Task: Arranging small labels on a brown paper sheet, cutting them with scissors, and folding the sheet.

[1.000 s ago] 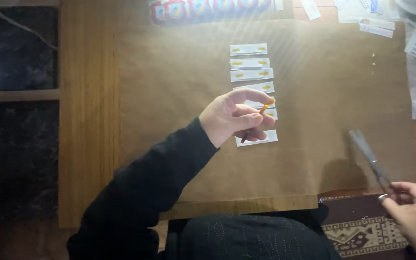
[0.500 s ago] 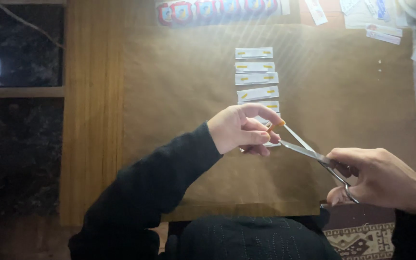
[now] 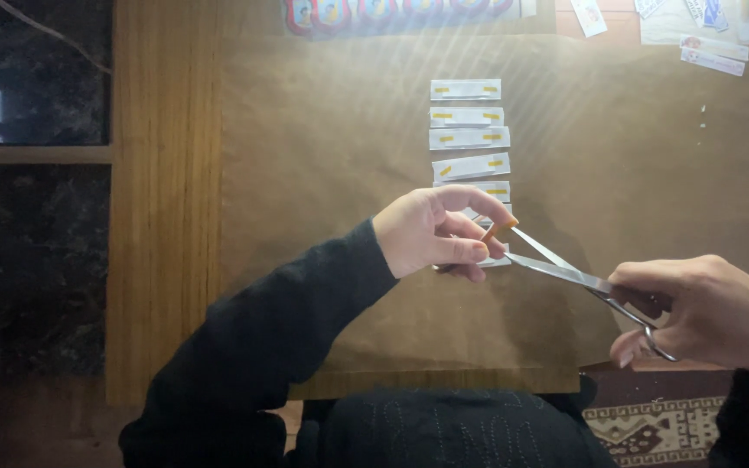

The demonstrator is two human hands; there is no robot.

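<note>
Since half a second ago the scissors (image 3: 578,276) have opened, their blades now spread around the tip of the small orange strip (image 3: 498,230), while both hands have barely shifted. Left of the left hand (image 3: 433,232) lies a wide bare stretch of brown paper (image 3: 322,139), ending at the wooden table (image 3: 162,217) edge well apart from the sleeve. That hand is closed narrowly, thumb and fingers pinching the strip over the paper. Just beyond its knuckles runs a column of white labels with yellow marks (image 3: 468,139), the nearest partly hidden under the hand. Right of the blades is more open paper. The right hand (image 3: 704,312) grips the scissor handles near the table's near edge, above a patterned rug (image 3: 652,425).
</note>
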